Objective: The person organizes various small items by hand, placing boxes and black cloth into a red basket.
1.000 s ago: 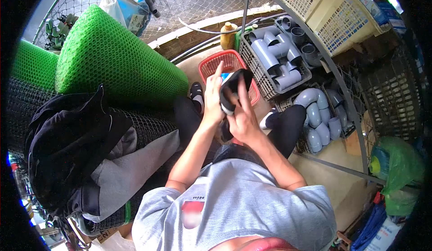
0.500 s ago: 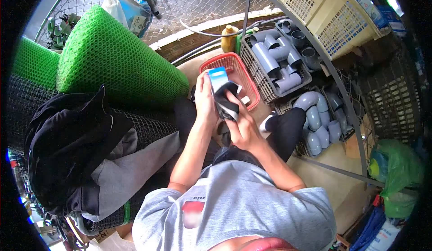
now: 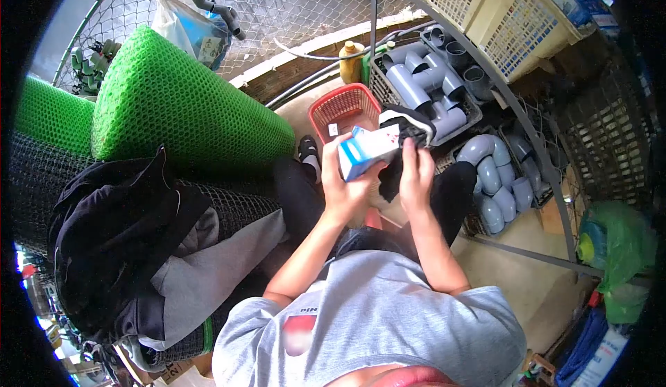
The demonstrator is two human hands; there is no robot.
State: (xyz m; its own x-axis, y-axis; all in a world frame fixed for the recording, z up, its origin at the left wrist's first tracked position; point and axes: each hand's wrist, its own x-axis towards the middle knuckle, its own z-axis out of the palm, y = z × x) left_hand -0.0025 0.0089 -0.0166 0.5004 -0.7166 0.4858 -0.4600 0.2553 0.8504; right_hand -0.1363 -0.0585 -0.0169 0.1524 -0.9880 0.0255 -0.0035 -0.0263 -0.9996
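My left hand (image 3: 347,192) grips a blue and white box (image 3: 364,151) from its left and lower side. The box is tilted, with red print on its white right part. My right hand (image 3: 417,175) is just to the right, its fingers pinching the lower edge of a black item (image 3: 408,129) with a white rim. That item lies against the right end of the box; what it is exactly is unclear. Behind the box stands a red basket (image 3: 345,94) with a small white piece (image 3: 333,130) in it.
Crates of grey pipe fittings (image 3: 409,87) stand at the right, below a cream crate (image 3: 479,12). Green mesh rolls (image 3: 180,102) and dark clothing (image 3: 118,227) are at the left. A yellow bottle (image 3: 350,64) stands behind the basket. A metal bar crosses the right side.
The box has moved down and right and turned, showing its white side. The black item has moved up and right, out from against the box's front. My right hand has shifted right.
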